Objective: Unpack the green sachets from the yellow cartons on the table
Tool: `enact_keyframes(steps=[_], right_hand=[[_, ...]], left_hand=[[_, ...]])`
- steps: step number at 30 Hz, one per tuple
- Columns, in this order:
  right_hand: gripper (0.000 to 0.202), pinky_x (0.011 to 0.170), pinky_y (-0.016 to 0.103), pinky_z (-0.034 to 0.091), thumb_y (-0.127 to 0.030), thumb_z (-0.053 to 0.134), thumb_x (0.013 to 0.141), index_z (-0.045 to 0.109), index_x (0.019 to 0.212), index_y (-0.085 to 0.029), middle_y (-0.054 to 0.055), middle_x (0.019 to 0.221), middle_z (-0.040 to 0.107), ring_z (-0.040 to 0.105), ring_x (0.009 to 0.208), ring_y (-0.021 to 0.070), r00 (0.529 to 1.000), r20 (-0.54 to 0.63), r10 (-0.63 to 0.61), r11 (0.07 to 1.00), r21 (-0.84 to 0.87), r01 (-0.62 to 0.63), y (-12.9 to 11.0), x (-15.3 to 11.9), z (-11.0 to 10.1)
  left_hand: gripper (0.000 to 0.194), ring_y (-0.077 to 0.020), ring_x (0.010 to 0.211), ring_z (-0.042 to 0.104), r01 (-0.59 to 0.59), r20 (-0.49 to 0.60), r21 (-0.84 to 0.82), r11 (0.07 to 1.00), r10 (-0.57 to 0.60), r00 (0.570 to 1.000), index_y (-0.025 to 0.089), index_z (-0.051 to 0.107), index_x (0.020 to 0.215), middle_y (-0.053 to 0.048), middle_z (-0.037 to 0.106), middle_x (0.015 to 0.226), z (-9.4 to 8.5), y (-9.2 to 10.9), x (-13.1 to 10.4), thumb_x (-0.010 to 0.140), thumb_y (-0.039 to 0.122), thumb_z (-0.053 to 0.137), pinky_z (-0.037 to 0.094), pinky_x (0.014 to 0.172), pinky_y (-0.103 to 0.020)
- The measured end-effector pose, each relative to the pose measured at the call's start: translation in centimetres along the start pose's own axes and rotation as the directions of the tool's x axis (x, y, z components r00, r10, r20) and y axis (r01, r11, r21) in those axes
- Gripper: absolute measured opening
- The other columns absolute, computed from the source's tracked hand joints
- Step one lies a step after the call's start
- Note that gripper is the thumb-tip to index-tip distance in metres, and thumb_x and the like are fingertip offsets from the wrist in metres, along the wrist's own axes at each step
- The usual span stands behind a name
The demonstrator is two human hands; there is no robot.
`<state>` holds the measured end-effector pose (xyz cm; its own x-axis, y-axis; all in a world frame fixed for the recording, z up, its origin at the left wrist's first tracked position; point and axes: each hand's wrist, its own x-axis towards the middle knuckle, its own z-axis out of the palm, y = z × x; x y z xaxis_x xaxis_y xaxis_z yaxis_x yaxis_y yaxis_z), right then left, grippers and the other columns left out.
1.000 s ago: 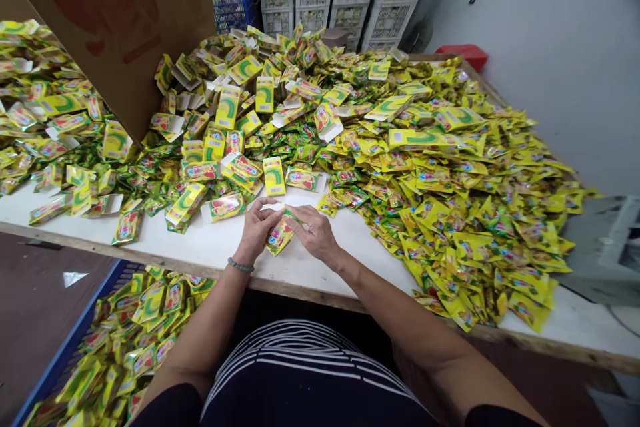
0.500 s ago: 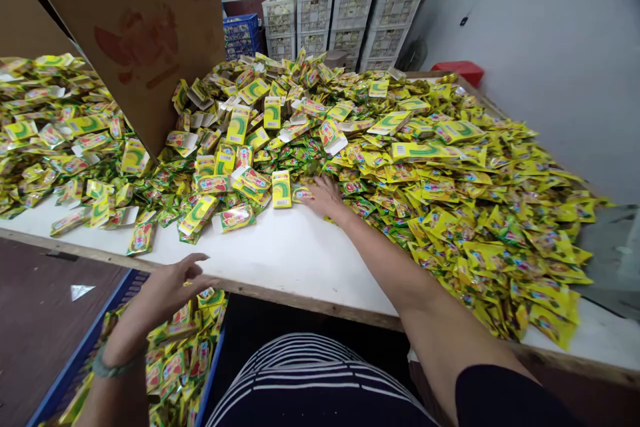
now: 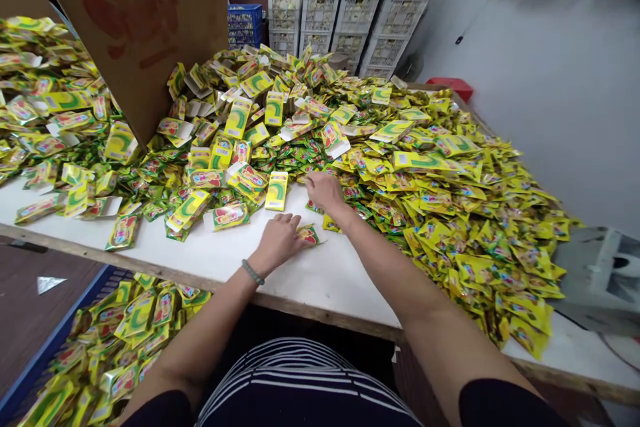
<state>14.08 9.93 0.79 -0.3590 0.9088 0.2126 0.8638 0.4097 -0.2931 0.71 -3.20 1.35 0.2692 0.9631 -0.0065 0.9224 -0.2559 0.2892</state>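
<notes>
My left hand (image 3: 279,239) is low over the white table top (image 3: 295,280), its fingers closed at one end of a small green-and-red foil packet (image 3: 309,235). Beyond it, my right hand (image 3: 325,192) has its fingers curled down at the near edge of the heap; whatever lies under the fingertips is hidden. Left of the right hand, a yellow carton (image 3: 277,191) with a green banana-like print lies face up on the table. Another carton with a red print (image 3: 230,216) is farther left. Yellow foil packets (image 3: 450,213) are piled thickly to the right.
A tall cardboard sheet (image 3: 150,33) stands in the heap at left. Below the table edge, a blue crate (image 3: 45,347) holds many filled cartons. White crates (image 3: 325,13) are stacked at the back, beside a blue one (image 3: 245,25). A grey machine (image 3: 595,273) stands at far right.
My left hand has moved from above the table's front edge rightward onto the table, at a green packet. My right hand stays near the heap, its fingers now more curled. The view has shifted slightly.
</notes>
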Motion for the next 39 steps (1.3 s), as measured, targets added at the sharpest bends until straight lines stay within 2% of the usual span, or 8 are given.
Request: enact_keyframes(steps=[5,9,14,19,25,32,36,39], right_hand=[[0.028,0.085,0.032,0.044,-0.01,0.045,0.092,0.07,0.103,-0.013,0.017,0.118,0.065,0.058,0.109,0.0259,0.996,0.07,-0.061,0.991,-0.113,0.068,1.4,3.1,2.2],[0.03,0.079,0.031,0.047,-0.016,0.038,0.096,0.067,0.107,-0.016,0.011,0.099,0.07,0.063,0.09,0.0228,0.996,-0.065,0.058,0.98,0.194,-0.044,2.9,1.7,2.5],[0.027,0.062,0.028,0.05,-0.023,0.043,0.093,0.064,0.11,-0.022,0.001,0.087,0.068,0.063,0.069,0.0174,0.971,0.047,0.233,0.769,0.602,-0.214,4.6,-2.4,2.1],[0.016,0.072,0.029,0.049,-0.026,0.062,0.087,0.068,0.101,-0.021,0.001,0.082,0.07,0.064,0.075,0.018,0.982,0.087,0.166,0.866,0.464,-0.187,3.4,-6.1,2.6],[0.023,0.084,0.031,0.046,-0.022,0.068,0.085,0.067,0.108,-0.017,0.009,0.101,0.07,0.063,0.094,0.0212,0.991,0.125,0.056,0.948,0.304,-0.092,1.9,-7.2,2.5],[0.027,0.088,0.037,0.044,-0.041,0.077,0.076,0.065,0.084,-0.018,0.01,0.098,0.066,0.058,0.099,0.027,0.984,0.147,0.099,0.978,0.166,-0.123,2.7,-8.0,2.2],[0.019,0.071,0.029,0.044,-0.035,0.072,0.078,0.063,0.084,-0.019,0.002,0.081,0.066,0.057,0.073,0.0173,0.979,0.116,0.167,0.844,0.496,-0.203,2.6,-7.6,2.2],[0.015,0.065,0.025,0.043,-0.034,0.065,0.081,0.066,0.085,-0.02,0.001,0.082,0.069,0.057,0.07,0.015,0.993,0.07,0.1,0.698,0.706,-0.12,2.3,-7.4,2.0]], left_hand=[[0.065,-0.0313,0.109,0.061,0.05,0.051,-0.015,0.999,-0.049,0.997,0.011,0.054,0.132,-0.017,0.067,0.11,1.8,0.7,0.2,0.079,0.042,0.075,0.048,0.091,-0.039],[0.073,-0.0313,0.1,0.064,0.193,0.037,-0.174,0.966,-0.189,0.981,0.013,0.058,0.128,-0.017,0.066,0.112,2.2,-1.2,-0.3,0.068,0.048,0.082,0.047,0.082,-0.035],[0.057,-0.0238,0.075,0.064,0.311,0.033,-0.509,0.803,-0.343,0.939,0.021,0.066,0.114,-0.005,0.07,0.081,2.5,-3.3,-0.4,0.066,0.048,0.081,0.041,0.064,-0.029],[0.048,-0.0162,0.061,0.057,0.265,0.01,-0.728,0.632,-0.376,0.926,0.019,0.07,0.103,0.001,0.065,0.068,2.5,-4.8,-0.6,0.064,0.045,0.081,0.038,0.057,-0.026],[0.051,-0.0166,0.068,0.063,0.289,0.129,-0.899,0.329,-0.432,0.892,0.013,0.069,0.093,-0.005,0.072,0.081,2.2,-5.5,-0.9,0.056,0.044,0.086,0.046,0.063,-0.027],[0.048,-0.0153,0.062,0.061,0.308,0.114,-0.866,0.394,-0.445,0.889,0.013,0.072,0.084,-0.005,0.072,0.073,2.4,-5.8,-0.8,0.062,0.054,0.08,0.042,0.057,-0.025],[0.045,-0.0143,0.059,0.058,0.33,0.112,-0.812,0.482,-0.426,0.898,0.012,0.075,0.083,-0.005,0.071,0.071,2.1,-5.6,-0.8,0.063,0.053,0.079,0.038,0.053,-0.025],[0.047,-0.0147,0.059,0.059,0.325,0.164,-0.847,0.42,-0.374,0.913,0.013,0.075,0.086,-0.005,0.072,0.071,1.9,-5.1,-0.8,0.061,0.053,0.082,0.04,0.054,-0.025]])
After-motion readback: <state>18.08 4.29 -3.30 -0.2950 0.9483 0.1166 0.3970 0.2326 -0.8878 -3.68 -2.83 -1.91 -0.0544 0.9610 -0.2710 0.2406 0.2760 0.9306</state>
